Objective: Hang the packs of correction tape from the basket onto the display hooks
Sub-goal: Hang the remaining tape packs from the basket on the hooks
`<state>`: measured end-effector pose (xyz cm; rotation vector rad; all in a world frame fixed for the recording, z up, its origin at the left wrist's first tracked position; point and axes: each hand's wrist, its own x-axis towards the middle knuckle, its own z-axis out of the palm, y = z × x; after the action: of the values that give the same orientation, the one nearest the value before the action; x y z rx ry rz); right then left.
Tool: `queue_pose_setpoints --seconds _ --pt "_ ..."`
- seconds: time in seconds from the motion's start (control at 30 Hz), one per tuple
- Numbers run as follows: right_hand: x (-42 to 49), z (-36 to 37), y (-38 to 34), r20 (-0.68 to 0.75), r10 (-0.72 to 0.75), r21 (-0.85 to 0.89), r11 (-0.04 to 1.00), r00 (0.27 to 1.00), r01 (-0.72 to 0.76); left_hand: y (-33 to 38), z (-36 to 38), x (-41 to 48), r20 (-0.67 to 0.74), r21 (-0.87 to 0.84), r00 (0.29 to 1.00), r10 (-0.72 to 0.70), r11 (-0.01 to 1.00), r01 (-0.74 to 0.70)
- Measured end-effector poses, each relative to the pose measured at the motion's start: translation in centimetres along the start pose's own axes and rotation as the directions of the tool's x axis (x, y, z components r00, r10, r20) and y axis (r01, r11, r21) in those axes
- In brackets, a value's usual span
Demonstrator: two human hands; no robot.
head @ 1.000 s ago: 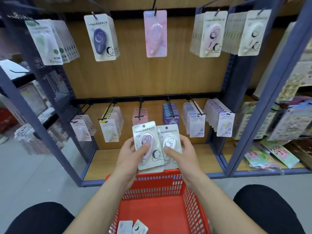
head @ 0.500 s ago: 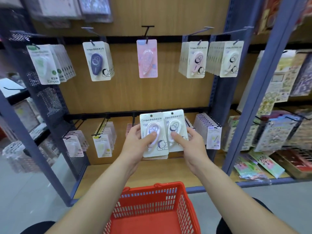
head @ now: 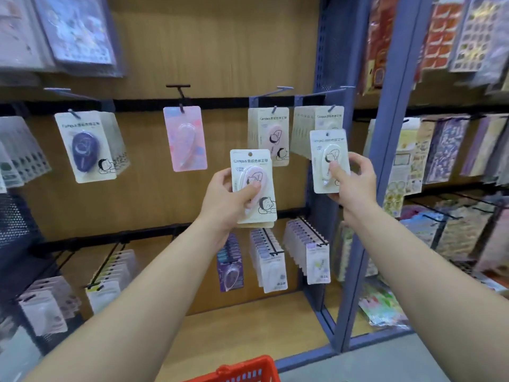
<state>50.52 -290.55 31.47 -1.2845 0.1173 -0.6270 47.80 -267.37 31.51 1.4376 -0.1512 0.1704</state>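
So, the white correction tape pack [head: 329, 157] sits upright, pinched in my right hand [head: 354, 181], just below its hanging stack [head: 305, 125] and beside the blue shelf upright [head: 385, 161]. My left hand [head: 228, 201] grips the pink pack [head: 252, 172] lower down, with open air between them and the red basket [head: 242, 373] well below.

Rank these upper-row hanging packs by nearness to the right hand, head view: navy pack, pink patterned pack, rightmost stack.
1. Rightmost stack, just above the right hand.
2. Pink patterned pack, middle hook.
3. Navy pack, far left.
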Motion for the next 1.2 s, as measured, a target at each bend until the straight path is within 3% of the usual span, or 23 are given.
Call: queue_pose_setpoints --seconds 0.23,0.6,0.77,0.83,0.87,0.97,1.07,1.2 --pt "6.4 1.9 -1.7 0.003 -0.097 -0.030 0.995 0.995 0.097 0.6 2.1 3.6 0.056 0.099 0.996 0.072 0.992 -0.078" --pt "9.4 2.6 -0.9 -0.067 -0.102 -0.050 0.994 0.993 0.098 -0.1 1.5 5.5 0.038 0.134 0.995 0.097 0.986 -0.101" --pt "9.4 2.5 0.0 -0.096 -0.111 -0.317 0.946 0.989 0.075 -0.4 1.8 5.4 0.024 0.129 0.996 0.087 0.988 -0.089" --pt "8.8 2.1 0.8 -0.161 -0.151 -0.574 0.818 0.975 0.032 -0.5 1.8 5.3 0.020 0.125 0.996 0.085 0.988 -0.087" --pt "8.1 2.0 1.2 -0.153 -0.182 -0.623 0.781 0.971 0.048 -0.5 1.8 5.2 0.019 0.121 0.996 0.083 0.989 -0.084" --pt "4.2 2.6 2.4 0.091 -0.093 -0.409 0.904 0.992 0.122 -0.7 1.6 4.9 0.017 0.099 0.997 0.074 0.992 -0.075" --pt "-0.4 3.8 2.7 0.392 0.074 -0.287 0.957 0.917 0.045 -1.1 1.5 4.4 0.023 0.089 0.997 0.073 0.993 -0.075" --pt "-2.9 4.7 2.4 0.467 0.126 -0.171 0.984 0.875 -0.050 -1.2 1.2 3.4 0.037 0.100 0.994 0.099 0.990 -0.102"
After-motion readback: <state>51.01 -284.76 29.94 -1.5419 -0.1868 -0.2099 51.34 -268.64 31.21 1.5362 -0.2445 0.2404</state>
